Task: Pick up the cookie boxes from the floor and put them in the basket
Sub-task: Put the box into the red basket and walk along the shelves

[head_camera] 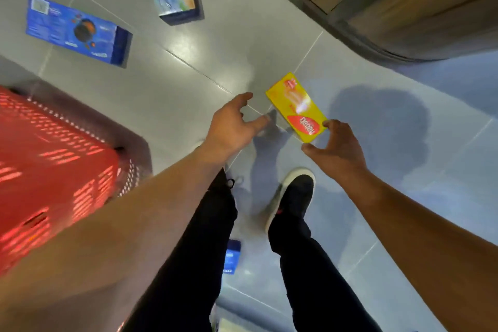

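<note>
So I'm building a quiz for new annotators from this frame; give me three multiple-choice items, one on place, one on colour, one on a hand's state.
1. Where is the red basket?
A. to the person's left
B. to the person's right
C. on a shelf

2. What colour is the box nearest the hands?
A. green
B. yellow
C. white

3. How is the left hand?
A. open, holding nothing
B. gripping a blue box
C. inside the basket

Answers:
1 A, it fills the left edge beside the left arm.
2 B, the yellow box lies at the right hand.
3 A, its fingers are spread over bare floor.
</note>
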